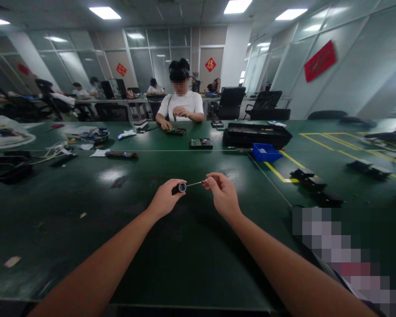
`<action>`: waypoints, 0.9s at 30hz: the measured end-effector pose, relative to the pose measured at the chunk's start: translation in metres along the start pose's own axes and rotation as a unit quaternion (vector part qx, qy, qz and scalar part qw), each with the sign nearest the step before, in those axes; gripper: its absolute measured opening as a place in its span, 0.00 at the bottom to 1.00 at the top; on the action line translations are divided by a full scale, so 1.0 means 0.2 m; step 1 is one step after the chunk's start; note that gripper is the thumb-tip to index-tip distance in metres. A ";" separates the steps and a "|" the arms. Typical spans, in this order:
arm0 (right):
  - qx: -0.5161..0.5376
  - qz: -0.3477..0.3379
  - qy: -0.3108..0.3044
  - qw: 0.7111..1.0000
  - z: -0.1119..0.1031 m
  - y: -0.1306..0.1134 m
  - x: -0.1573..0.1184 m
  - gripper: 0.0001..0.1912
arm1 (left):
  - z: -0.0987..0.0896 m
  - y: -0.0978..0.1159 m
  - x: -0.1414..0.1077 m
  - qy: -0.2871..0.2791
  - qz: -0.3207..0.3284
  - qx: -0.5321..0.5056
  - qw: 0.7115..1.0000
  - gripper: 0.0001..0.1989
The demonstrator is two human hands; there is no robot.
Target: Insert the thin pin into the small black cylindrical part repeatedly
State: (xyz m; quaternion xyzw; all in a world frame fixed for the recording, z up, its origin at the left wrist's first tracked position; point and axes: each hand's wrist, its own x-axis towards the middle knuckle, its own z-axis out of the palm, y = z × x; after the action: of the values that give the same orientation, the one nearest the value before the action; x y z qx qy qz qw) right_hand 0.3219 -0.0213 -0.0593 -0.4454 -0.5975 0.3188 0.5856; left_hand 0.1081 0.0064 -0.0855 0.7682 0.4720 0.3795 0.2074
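Note:
Above the green table, my left hand [166, 197] is closed round a short black cylinder [181, 188] whose round end with a pale ring faces me. My right hand [223, 193] pinches the red handle of a thin screwdriver [194, 183]. Its metal shaft points left, and its tip is at the rim of the cylinder; whether it touches cannot be made out. Both hands are raised over the middle of the table, a short gap apart.
Green table [145, 264] bears a blue bin [265, 152], a long black tray [257, 135], a circuit board [201, 143], a dark tool [121, 155] and black blocks [312, 181]. Across it sits a person [185, 103] handling another board [176, 131]. Cables lie at left.

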 end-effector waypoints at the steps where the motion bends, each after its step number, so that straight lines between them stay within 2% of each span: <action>1: -0.006 0.001 -0.005 1.000 0.00 0.00 0.00 0.12 | 0.00 0.00 0.00 -0.004 0.003 -0.003 1.000 0.18; 6: -0.053 -0.005 -0.024 0.998 0.00 0.00 -0.01 0.12 | 0.00 0.01 0.00 -0.017 -0.010 -0.004 1.000 0.20; 20: -0.069 0.010 0.004 0.998 0.00 -0.01 -0.01 0.13 | 0.00 0.02 -0.01 -0.023 -0.021 -0.010 0.999 0.19; 24: -0.098 0.001 -0.019 0.995 0.00 -0.04 -0.02 0.13 | -0.01 0.02 -0.01 -0.027 -0.016 0.010 0.999 0.19; 27: -0.153 -0.004 -0.012 0.988 -0.01 -0.07 -0.02 0.15 | -0.01 0.01 -0.01 -0.029 -0.006 0.023 0.999 0.19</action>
State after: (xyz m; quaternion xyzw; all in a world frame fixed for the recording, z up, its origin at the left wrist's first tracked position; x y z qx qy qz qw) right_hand 0.3205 -0.0311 -0.0485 -0.5237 -0.6483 0.2265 0.5041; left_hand 0.1072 0.0035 -0.0824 0.7804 0.4789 0.3454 0.2057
